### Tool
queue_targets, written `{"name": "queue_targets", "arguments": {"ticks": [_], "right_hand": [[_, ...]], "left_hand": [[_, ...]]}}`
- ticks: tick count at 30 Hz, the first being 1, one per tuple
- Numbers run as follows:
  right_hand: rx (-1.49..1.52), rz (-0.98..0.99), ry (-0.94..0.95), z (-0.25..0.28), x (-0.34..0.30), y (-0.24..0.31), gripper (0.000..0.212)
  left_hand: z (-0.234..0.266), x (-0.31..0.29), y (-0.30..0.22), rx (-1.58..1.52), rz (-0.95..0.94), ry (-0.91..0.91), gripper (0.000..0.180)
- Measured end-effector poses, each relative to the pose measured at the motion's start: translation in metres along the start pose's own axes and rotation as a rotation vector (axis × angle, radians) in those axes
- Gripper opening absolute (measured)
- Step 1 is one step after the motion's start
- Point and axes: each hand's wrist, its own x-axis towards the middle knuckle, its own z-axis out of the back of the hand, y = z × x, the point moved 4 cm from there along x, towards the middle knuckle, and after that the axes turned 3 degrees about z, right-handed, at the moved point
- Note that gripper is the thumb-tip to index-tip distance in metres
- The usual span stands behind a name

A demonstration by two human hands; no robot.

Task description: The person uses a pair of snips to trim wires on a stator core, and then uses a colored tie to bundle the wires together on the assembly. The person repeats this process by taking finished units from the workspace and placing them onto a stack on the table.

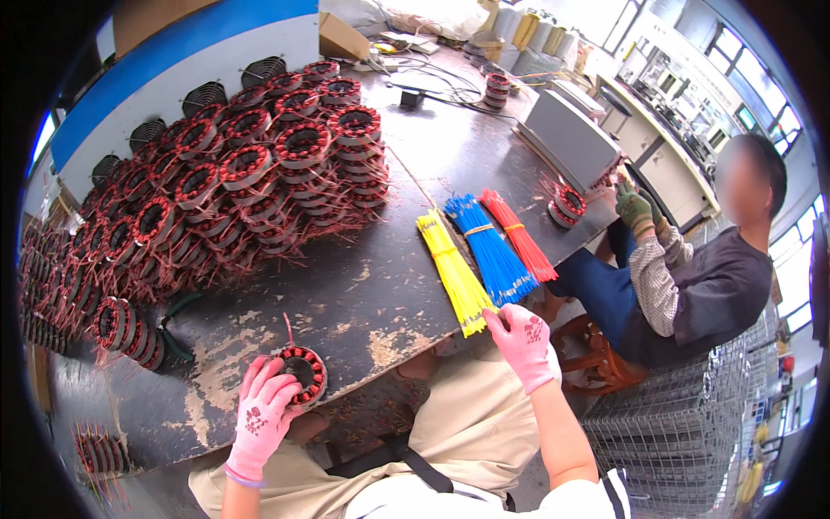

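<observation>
My left hand [264,405], in a pink glove, is closed on the rim of a motor stator [316,374] at the table's near edge. The stator is a ring with red windings, and a thin red lead sticks up from it. My right hand [524,342], also pink-gloved, pinches the lower end of a tied bundle of yellow wires [448,270]. How many wires the fingertips hold is too small to tell. Close beside it lie a tied bundle of blue wires [493,251] and a tied bundle of red wires [520,238].
Stacks of stators [259,173] fill the table's left side. A short row of stators [130,333] lies near green-handled pliers [175,344]. A grey box-shaped machine [566,143] stands at right, where a gloved co-worker [709,285] sits. Wire-mesh cages [666,432] stand at lower right.
</observation>
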Motion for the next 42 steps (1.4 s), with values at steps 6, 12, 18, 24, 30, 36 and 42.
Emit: {"name": "queue_targets", "arguments": {"ticks": [6,12,18,24,30,36,42], "right_hand": [[-0.095,-0.071,0.369,-0.013,0.004,0.0,0.055],[0.16,-0.093,0.423,-0.019,0.002,-0.01,0.047],[0.835,-0.441,0.41,0.054,-0.029,0.015,0.031],[0.867,0.295,0.718,0.032,-0.044,0.165,0.024],[1.025,0.459,0.722,-0.035,-0.015,0.213,0.018],[0.151,0.87,0.284,-0.091,-0.026,0.215,0.015],[0.193,0.663,0.391,-0.109,-0.066,0.194,0.015]], "left_hand": [[-0.002,0.022,-0.027,-0.004,0.076,0.084,0.049],[-0.032,0.017,-0.029,0.078,0.139,-0.067,0.046],[0.006,-0.008,-0.017,0.006,0.135,0.094,0.04],[0.049,0.013,-0.065,0.132,-0.072,-0.453,0.052],[0.057,0.003,-0.05,0.083,0.021,-0.433,0.037],[-0.012,0.009,0.004,-0.06,0.321,-0.183,0.02],[-0.018,0.006,0.007,-0.079,0.286,-0.12,0.021]]}}
